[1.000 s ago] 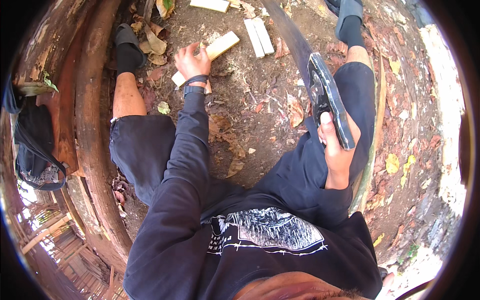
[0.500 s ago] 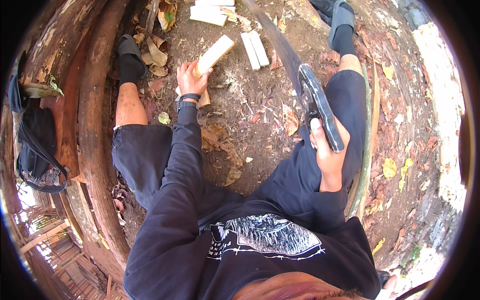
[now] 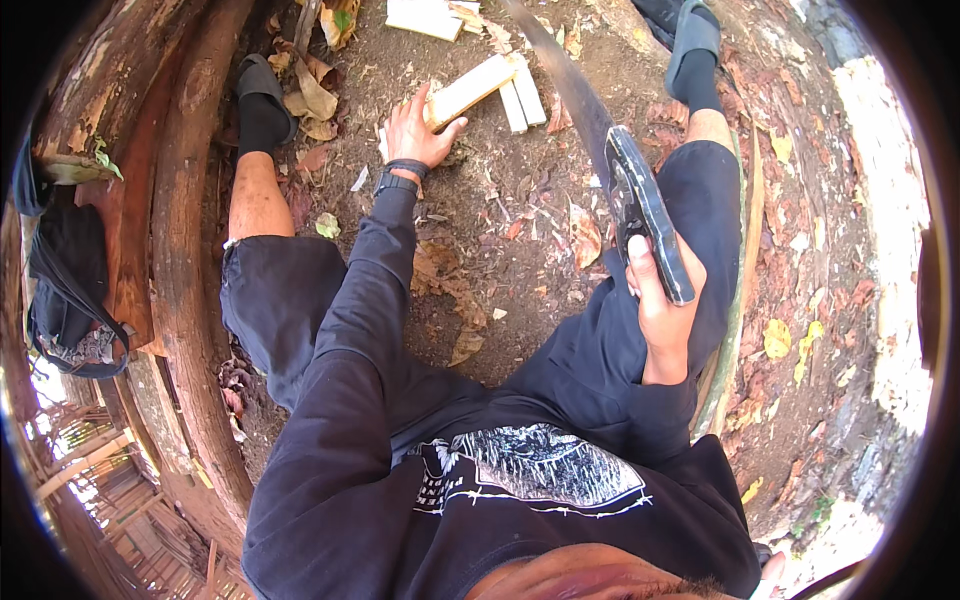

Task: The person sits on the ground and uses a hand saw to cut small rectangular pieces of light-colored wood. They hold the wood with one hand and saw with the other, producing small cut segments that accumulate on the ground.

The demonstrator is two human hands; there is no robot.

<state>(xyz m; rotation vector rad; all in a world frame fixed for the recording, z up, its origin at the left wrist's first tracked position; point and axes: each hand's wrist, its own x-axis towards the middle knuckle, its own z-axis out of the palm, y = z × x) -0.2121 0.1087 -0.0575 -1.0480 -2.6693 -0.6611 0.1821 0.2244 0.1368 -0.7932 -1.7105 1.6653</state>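
Observation:
My left hand (image 3: 415,135) is on the ground side, fingers spread and thumb apart. A pale wood block (image 3: 472,90) lies between its thumb and index finger, touching or nearly touching them. The far end of this block rests on or against two short pale wood pieces (image 3: 523,103) lying side by side. My right hand (image 3: 665,300) is wrapped round the black handle of a handsaw (image 3: 575,85) above my right thigh. Its long dark blade points away to the far side, partly blurred and cut off by the top of the view.
More pale wood pieces (image 3: 425,18) lie at the far edge. A long log (image 3: 185,250) runs along my left, with a black bag (image 3: 72,275) beside it. Dry leaves (image 3: 584,235) litter the soil between my legs. A green-edged strip (image 3: 742,270) borders my right leg.
My left hand moved the wood block away and right, up to the two pieces, and its fingers spread. The right hand and handsaw have barely shifted.

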